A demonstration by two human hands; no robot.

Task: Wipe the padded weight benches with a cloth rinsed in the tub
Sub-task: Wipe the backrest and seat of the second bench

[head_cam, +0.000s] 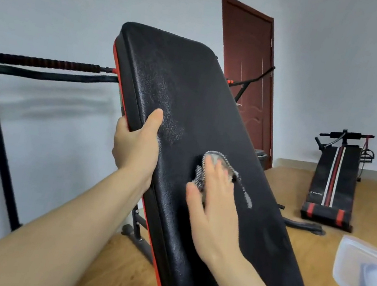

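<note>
A black padded bench with a red edge rises tilted through the middle of the view. My left hand grips its left edge, thumb lying on the pad and fingers curled behind it. My right hand lies flat with straight fingers on a grey cloth, pressing it against the pad. A wet streak trails to the right of the cloth. A clear plastic tub sits at the right edge, low in the view. A second bench, black with red and white stripes, stands on the floor at the far right.
A black frame with a padded bar and a strap runs behind the bench on the left. A dark red door stands in the back wall. Wood floor spreads between the two benches.
</note>
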